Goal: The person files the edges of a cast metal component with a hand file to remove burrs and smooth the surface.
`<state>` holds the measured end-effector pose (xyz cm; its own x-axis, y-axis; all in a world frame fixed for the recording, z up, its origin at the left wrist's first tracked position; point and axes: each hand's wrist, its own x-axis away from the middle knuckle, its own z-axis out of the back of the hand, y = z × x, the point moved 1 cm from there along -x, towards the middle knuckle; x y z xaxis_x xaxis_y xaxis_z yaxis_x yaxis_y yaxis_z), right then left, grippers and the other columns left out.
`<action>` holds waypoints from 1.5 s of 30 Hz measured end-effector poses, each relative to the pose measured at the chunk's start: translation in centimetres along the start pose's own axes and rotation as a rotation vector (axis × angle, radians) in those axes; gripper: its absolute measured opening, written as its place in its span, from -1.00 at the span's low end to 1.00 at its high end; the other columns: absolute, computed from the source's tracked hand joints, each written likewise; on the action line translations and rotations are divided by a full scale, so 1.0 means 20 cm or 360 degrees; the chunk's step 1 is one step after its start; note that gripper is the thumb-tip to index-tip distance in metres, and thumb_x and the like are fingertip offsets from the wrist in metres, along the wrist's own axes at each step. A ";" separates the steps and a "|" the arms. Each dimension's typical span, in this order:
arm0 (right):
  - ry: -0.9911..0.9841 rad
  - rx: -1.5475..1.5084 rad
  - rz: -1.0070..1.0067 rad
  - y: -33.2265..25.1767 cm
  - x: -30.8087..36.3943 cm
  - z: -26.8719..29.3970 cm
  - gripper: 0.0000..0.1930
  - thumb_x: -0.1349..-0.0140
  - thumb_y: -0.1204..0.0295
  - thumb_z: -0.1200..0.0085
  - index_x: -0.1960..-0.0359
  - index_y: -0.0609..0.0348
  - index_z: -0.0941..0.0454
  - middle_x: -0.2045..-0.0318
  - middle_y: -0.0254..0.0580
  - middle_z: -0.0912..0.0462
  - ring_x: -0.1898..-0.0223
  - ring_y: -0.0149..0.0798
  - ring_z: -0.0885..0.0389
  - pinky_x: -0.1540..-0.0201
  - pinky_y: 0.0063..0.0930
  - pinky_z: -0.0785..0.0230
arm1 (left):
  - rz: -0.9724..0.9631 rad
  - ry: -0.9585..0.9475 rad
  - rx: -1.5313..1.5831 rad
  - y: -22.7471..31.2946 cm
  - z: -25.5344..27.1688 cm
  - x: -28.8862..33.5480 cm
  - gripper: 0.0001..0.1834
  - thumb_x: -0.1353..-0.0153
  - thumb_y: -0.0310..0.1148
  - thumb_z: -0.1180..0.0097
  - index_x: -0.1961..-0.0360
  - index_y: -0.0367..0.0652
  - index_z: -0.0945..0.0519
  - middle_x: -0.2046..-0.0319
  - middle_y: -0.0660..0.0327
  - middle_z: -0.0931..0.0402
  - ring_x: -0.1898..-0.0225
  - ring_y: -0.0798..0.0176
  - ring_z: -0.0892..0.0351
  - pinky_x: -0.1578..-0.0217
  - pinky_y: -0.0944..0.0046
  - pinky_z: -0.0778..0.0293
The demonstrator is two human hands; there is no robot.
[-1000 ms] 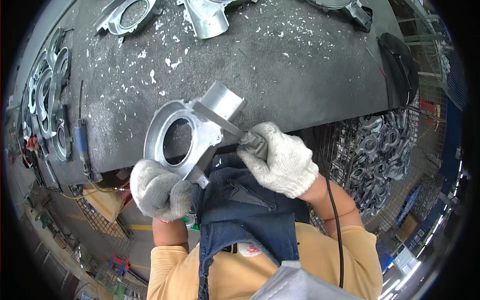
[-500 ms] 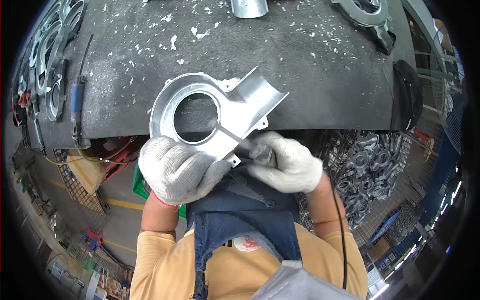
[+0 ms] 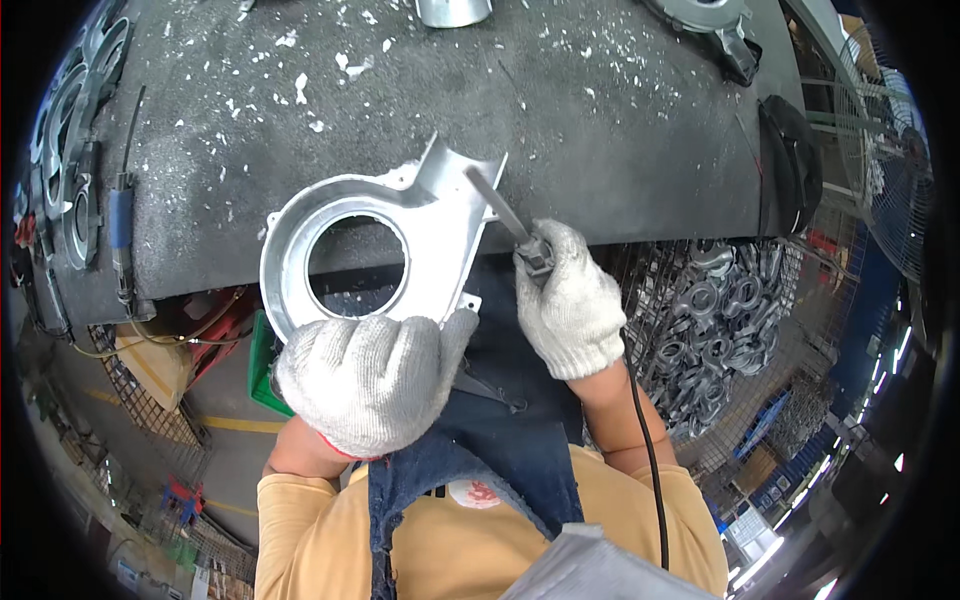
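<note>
My left hand, in a white knitted glove, is closed around the near rim of a silvery cast-metal housing. This snail-shaped part has a large round opening and a flared spout at its upper right. It leans over the bench's near edge, above my lap. My gloved right hand grips a power file by its dark body. The flat grey blade slants up and left across the spout; whether it touches the metal I cannot tell. A black cord runs down beside my right forearm.
White shavings litter the dark bench. A blue-handled tool lies at left beside stacked castings. Other castings sit along the far edge. Below right, a wire basket holds many metal parts; a green crate stands below left.
The file has moved from the housing's lower right edge up to the spout, its blade now pointing up-left. The housing has turned slightly counterclockwise, still in my left hand. The whole view has shifted a little.
</note>
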<state>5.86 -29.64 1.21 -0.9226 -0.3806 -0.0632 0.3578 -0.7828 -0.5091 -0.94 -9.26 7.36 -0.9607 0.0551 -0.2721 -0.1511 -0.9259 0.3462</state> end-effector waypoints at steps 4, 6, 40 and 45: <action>-0.0083 -0.0065 -0.0177 0.04 -0.02 0.03 -0.67 -0.37 0.44 -0.33 -0.13 0.10 -0.58 0.18 -0.04 -0.82 0.27 0.11 -0.85 0.22 -0.13 -0.72 | 0.0022 -0.0001 0.0079 -0.02 0.02 0.02 -0.57 -0.02 -0.32 -0.67 0.66 0.07 -0.53 0.70 0.31 -0.29 0.69 0.14 -0.33 0.61 0.10 -0.21; -0.0537 -0.0321 -0.0103 0.04 -0.04 0.08 -0.69 -0.35 0.41 -0.35 -0.09 0.10 -0.60 0.24 -0.04 -0.82 0.27 0.12 -0.85 0.24 -0.13 -0.72 | 0.0016 -0.0041 0.0046 -0.02 0.05 0.06 -0.59 0.00 -0.32 -0.68 0.66 0.07 -0.55 0.71 0.31 -0.30 0.69 0.15 -0.32 0.60 0.11 -0.21; -0.0729 -0.0780 0.0050 -0.13 -0.07 0.04 -0.79 -0.30 0.41 -0.37 0.09 0.13 -0.65 0.31 -0.02 -0.79 0.26 0.11 -0.84 0.20 -0.15 -0.70 | 0.0207 0.0238 0.0400 -0.19 0.15 0.10 -0.69 0.30 -0.39 -0.69 0.57 -0.09 -0.71 0.64 0.25 -0.52 0.58 0.10 -0.46 0.40 0.09 -0.32; -0.0608 -0.0495 0.0382 -0.25 -0.07 0.04 -0.76 -0.25 0.50 -0.32 0.07 0.11 -0.62 0.32 -0.03 -0.77 0.35 0.12 -0.82 0.25 -0.11 -0.71 | 0.0231 0.0120 0.0558 -0.24 0.18 0.06 -0.76 0.23 -0.39 -0.63 0.56 -0.17 -0.75 0.63 0.19 -0.57 0.57 0.09 -0.52 0.43 0.12 -0.35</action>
<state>5.52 -25.56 4.51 -0.6813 -0.7279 0.0779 0.4388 -0.4913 -0.7524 -2.15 -3.31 8.61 -0.9601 -0.1071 -0.2584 -0.0976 -0.7375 0.6682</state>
